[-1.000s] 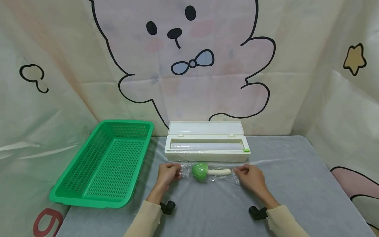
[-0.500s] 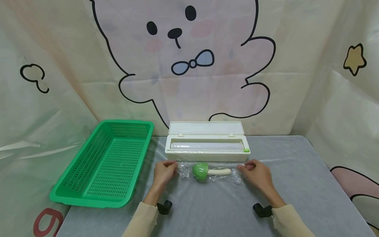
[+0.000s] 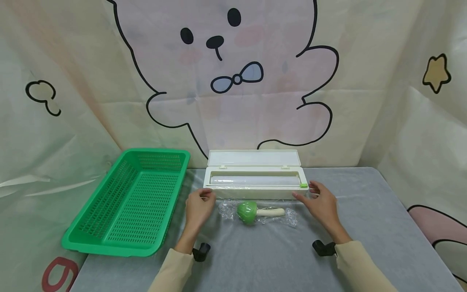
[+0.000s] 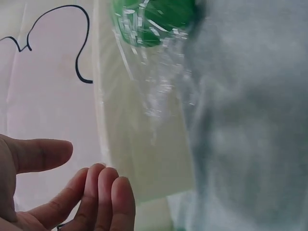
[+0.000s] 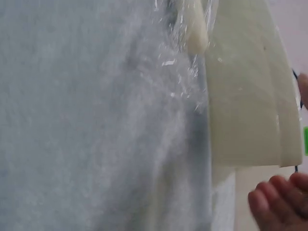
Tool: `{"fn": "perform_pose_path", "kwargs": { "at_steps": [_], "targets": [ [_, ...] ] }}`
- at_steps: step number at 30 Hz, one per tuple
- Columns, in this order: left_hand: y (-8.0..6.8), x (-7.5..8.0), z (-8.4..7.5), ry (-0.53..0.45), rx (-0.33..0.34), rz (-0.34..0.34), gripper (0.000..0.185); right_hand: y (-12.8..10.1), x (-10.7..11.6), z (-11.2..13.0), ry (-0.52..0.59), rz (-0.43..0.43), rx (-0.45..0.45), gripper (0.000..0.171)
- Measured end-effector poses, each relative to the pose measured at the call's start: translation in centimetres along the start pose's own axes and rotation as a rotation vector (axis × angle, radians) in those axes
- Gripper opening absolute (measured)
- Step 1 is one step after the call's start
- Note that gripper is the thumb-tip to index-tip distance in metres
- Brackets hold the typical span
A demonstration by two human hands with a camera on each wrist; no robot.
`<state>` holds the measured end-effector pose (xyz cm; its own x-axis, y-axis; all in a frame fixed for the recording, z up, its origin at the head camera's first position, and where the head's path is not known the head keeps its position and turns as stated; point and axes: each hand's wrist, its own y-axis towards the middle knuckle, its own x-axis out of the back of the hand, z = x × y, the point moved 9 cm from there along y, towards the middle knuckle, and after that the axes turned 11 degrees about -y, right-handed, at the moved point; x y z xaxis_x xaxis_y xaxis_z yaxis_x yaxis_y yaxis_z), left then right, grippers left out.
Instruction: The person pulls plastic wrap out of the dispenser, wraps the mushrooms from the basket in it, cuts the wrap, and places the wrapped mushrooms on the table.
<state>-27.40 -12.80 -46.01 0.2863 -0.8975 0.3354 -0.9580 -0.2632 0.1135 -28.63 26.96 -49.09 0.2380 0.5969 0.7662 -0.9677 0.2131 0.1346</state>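
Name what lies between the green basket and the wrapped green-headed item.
In the head view, the left hand and grey cloth lie between basket and item.

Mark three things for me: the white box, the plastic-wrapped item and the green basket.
White box [image 3: 255, 194]: head view, on its front wall.
Plastic-wrapped item [image 3: 247, 212]: head view, on its green end.
Green basket [image 3: 109, 250]: head view, on its near rim.
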Motion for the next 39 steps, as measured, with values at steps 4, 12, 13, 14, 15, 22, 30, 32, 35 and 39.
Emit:
{"fn": "perform_pose_path", "kwargs": {
  "at_steps": [4, 12, 13, 14, 15, 22, 30, 32, 35, 39],
  "targets": [
    [0.5, -1.2, -1.8, -0.046, -0.070, 0.026, 0.020, 0.5, -0.4, 0.2, 0.048, -0.036, 0.063, 0.074],
    [1.6, -4.6, -4.2, -0.126, -0.122, 0.113, 0.023, 0.6, -0.3, -0.1, 0.186, -0.220, 0.110, 0.054],
    [1.8, -5.0, -4.3, -0.125, -0.124, 0.119, 0.024, 0.6, -0.3, -0.2, 0.202, -0.241, 0.112, 0.052],
    [1.9, -5.4, -4.5, -0.125, -0.128, 0.124, 0.024, 0.5, -0.3, -0.2, 0.212, -0.263, 0.119, 0.050],
    [2.0, -5.8, -4.7, -0.122, -0.136, 0.130, 0.024, 0.4, -0.3, -0.2, 0.220, -0.282, 0.128, 0.047],
    [2.7, -8.0, -5.4, -0.119, -0.158, 0.178, 0.023, 0.1, -0.2, -0.4, 0.287, -0.371, 0.165, 0.034],
    [2.5, -11.3, -6.4, -0.087, -0.169, 0.293, 0.023, -0.1, 0.0, -0.2, 0.299, -0.422, 0.214, 0.032],
    [2.2, -12.5, -6.7, -0.068, -0.176, 0.342, 0.024, -0.2, 0.0, -0.2, 0.299, -0.416, 0.211, 0.035],
    [1.9, -14.3, -7.3, -0.046, -0.200, 0.410, 0.026, 0.0, -0.1, -0.5, 0.295, -0.391, 0.178, 0.048],
    [1.5, -16.6, -8.0, -0.038, -0.258, 0.488, 0.026, 0.4, -0.1, -0.6, 0.286, -0.337, 0.142, 0.055]
  ]
}}
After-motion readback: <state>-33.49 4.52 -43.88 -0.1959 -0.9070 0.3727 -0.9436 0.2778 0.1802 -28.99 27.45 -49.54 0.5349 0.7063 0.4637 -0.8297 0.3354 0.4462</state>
